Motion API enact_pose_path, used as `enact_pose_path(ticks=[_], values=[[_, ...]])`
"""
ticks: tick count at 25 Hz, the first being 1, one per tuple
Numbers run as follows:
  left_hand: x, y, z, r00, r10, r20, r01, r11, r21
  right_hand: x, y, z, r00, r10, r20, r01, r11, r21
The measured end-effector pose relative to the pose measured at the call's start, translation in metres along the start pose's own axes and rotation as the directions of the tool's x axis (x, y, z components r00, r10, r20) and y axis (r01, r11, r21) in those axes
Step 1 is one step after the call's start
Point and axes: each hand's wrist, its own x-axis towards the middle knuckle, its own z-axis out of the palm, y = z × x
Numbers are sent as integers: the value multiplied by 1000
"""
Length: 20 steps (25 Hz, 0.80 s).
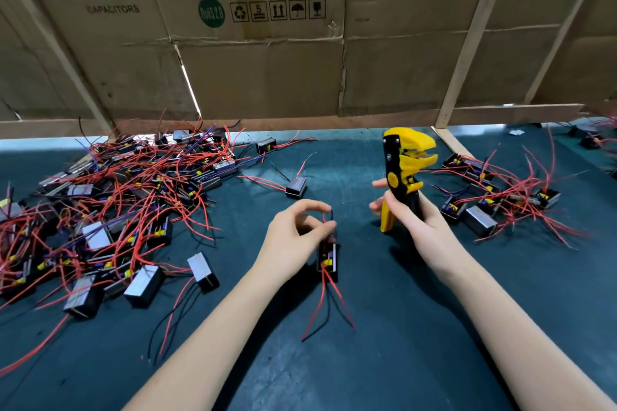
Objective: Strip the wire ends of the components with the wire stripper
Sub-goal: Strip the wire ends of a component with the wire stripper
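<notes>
Wire stripper (405, 173): yellow head and handle with a black side plate. Held component (328, 259): black casing, yellow part inside, red wires. Left pile of components (110, 207): black and silver-grey casings, yellow inserts, tangled red wires with a few purple and black ones. Right pile (500, 197): the same black, grey, yellow and red. Bench (434, 327): dark teal mat. Cardboard wall (267, 77): brown, black lettering and symbols, one green round sticker (211, 12).

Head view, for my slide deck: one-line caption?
Left hand pinches a component's wires; right hand holds the wire stripper upright.
</notes>
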Motion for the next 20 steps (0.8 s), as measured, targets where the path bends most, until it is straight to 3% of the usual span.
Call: enact_pose_path(ticks=[3, 6, 8, 10, 14, 20], values=[[1, -3, -2, 1000, 10, 21, -8, 998, -59, -1, 3, 2, 998, 34, 43, -32, 998, -58], [1, -4, -1, 1000, 5, 24, -3, 994, -105, 1, 6, 5, 995, -67, -81, 34, 937, -348], [2, -4, -2, 999, 37, -15, -38, 995, -93, 2, 8, 3, 950, -260, -172, 74, 726, -684], [2, -2, -5, 995, 91, -41, -95, 991, -95, 2, 10, 1, 906, -372, -201, 20, 514, -858], [0, 5, -9, 984, 170, -48, -176, 966, -191, 5, 16, -5, 827, -442, -348, -173, 389, -905], [-1, 5, -10, 972, 225, -70, -233, 960, -155, 6, 21, -7, 832, -479, -281, -181, 244, -953]])
